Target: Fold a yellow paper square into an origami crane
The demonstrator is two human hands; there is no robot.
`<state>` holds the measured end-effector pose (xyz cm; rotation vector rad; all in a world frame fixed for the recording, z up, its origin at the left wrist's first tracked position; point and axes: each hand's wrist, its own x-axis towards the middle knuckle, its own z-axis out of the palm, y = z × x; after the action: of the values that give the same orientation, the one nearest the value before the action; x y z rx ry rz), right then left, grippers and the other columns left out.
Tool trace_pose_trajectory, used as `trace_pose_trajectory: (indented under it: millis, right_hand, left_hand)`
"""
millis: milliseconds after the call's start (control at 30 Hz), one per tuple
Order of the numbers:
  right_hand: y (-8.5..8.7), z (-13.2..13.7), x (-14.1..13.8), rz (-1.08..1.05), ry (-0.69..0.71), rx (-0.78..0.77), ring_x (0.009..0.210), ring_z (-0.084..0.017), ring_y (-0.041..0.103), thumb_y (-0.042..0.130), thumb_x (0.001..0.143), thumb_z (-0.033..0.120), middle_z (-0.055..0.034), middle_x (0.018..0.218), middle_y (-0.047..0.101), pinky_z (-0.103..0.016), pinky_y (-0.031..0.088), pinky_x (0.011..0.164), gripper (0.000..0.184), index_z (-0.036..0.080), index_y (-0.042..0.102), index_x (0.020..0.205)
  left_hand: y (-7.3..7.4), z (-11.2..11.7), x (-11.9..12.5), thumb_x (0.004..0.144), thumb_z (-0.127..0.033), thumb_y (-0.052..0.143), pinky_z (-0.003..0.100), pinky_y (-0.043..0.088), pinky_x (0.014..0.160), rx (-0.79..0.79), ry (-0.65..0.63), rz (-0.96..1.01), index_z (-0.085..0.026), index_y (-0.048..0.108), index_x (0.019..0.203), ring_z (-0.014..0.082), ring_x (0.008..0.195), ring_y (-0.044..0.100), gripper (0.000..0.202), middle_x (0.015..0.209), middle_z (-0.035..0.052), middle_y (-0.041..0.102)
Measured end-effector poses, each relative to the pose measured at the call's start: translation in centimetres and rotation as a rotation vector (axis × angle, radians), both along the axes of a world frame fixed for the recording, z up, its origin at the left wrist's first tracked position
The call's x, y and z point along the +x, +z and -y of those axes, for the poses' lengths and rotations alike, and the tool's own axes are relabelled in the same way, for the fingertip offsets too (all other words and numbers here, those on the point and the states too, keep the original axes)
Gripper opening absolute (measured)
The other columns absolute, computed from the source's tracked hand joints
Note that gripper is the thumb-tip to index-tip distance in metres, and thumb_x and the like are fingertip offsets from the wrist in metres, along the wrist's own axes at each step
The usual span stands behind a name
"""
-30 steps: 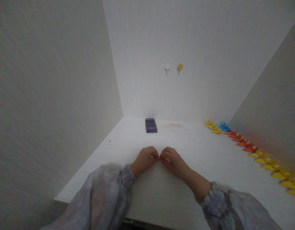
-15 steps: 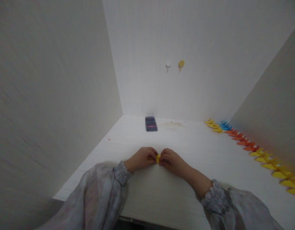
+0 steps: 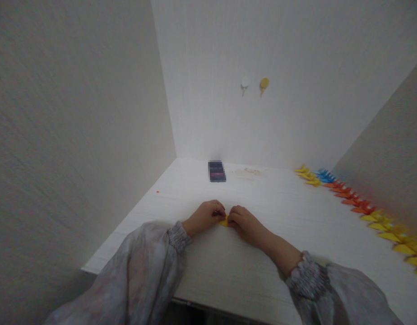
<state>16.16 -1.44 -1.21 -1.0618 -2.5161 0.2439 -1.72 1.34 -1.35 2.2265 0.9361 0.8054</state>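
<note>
My left hand [image 3: 206, 215] and my right hand [image 3: 243, 221] meet over the white table [image 3: 211, 266], fingertips pinched together on a small yellow folded paper [image 3: 224, 221]. Only a sliver of the paper shows between the fingers; most of it is hidden. Both hands rest low on the tabletop, with grey patterned sleeves reaching to the wrists.
A row of folded paper pieces [image 3: 364, 210] in yellow, blue, orange and yellow runs along the right wall. A dark blurred rectangle [image 3: 217, 171] lies near the back wall. Two round hooks [image 3: 254, 84], white and yellow, sit on the wall. A tiny red speck [image 3: 157, 192] lies at left.
Both hands have stayed pinched together on the yellow paper, shifting a little. The view has drifted slightly.
</note>
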Motion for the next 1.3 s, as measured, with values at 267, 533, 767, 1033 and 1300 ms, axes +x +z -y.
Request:
trace_pose_trajectory:
  millis: [267, 533, 767, 1033, 1300]
  right_hand:
    - [-0.3, 0.3, -0.1, 0.038, -0.009, 0.045, 0.081, -0.017, 0.046, 0.039, 0.082, 0.011, -0.0075, 0.085, 0.052, -0.031, 0.038, 0.073, 0.014, 0.014, 0.053, 0.081]
    - [-0.1, 0.4, -0.2, 0.112, 0.023, 0.051, 0.082, -0.018, 0.046, 0.036, 0.083, 0.011, -0.0089, 0.088, 0.052, -0.033, 0.037, 0.074, 0.018, 0.013, 0.053, 0.086]
    - [0.0, 0.2, 0.1, 0.111, 0.06, 0.05, 0.082, -0.018, 0.047, 0.047, 0.081, 0.021, -0.007, 0.087, 0.054, -0.031, 0.037, 0.074, 0.011, 0.014, 0.055, 0.085]
    - [-0.5, 0.4, -0.3, 0.049, 0.011, 0.063, 0.082, -0.017, 0.047, 0.042, 0.083, 0.015, -0.007, 0.086, 0.052, -0.031, 0.037, 0.074, 0.012, 0.014, 0.054, 0.084]
    - [-1.2, -0.1, -0.6, 0.084, -0.131, 0.03, 0.08, -0.017, 0.046, 0.039, 0.084, 0.016, -0.0088, 0.086, 0.05, -0.031, 0.038, 0.073, 0.016, 0.012, 0.054, 0.084]
  left_hand:
    - [-0.8, -0.4, 0.2, 0.063, -0.015, 0.058, 0.023, 0.047, 0.064, -0.202, 0.046, 0.098, -0.014, 0.061, 0.074, 0.0101, 0.067, 0.055, 0.011, 0.08, 0.0025, 0.059]
    - [-0.7, -0.6, 0.2, 0.062, -0.019, 0.062, 0.022, 0.044, 0.068, -0.096, -0.01, 0.002, -0.017, 0.066, 0.072, 0.0111, 0.073, 0.055, 0.01, 0.084, 0.0019, 0.058]
    - [-1.3, -0.8, 0.2, 0.061, -0.021, 0.063, 0.023, 0.044, 0.066, -0.106, 0.009, 0.002, -0.016, 0.065, 0.071, 0.0111, 0.07, 0.055, 0.011, 0.082, 0.0014, 0.058]
    - [-0.5, -0.5, 0.3, 0.061, -0.019, 0.064, 0.021, 0.045, 0.065, -0.139, 0.009, -0.035, -0.015, 0.066, 0.068, 0.0106, 0.07, 0.055, 0.009, 0.085, 0.0021, 0.057]
    - [0.3, -0.5, 0.1, 0.063, -0.016, 0.061, 0.021, 0.044, 0.07, -0.114, -0.057, -0.103, -0.014, 0.067, 0.072, 0.01, 0.073, 0.056, 0.011, 0.091, 0.0035, 0.057]
